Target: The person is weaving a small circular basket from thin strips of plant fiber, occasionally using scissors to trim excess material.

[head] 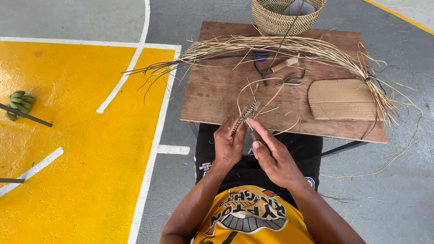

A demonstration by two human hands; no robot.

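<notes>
My left hand (227,143) pinches a small woven strip (246,115) of dark and pale fibre, held upright over the near edge of a brown wooden board (212,90). Loose pale strands curl up from the strip's top. Beside it, my right hand (275,157) grips a thin dark tool (256,134) whose tip meets the strip's lower part. Both hands hover above my lap, which is covered by black shorts.
A long bundle of dry straw (289,47) lies across the board's far side. A woven basket (285,16) stands at the far edge, with a wooden-handled tool (282,66), scissors (291,80) and a cardboard piece (341,99) nearby. Green bananas (19,103) lie on the yellow floor.
</notes>
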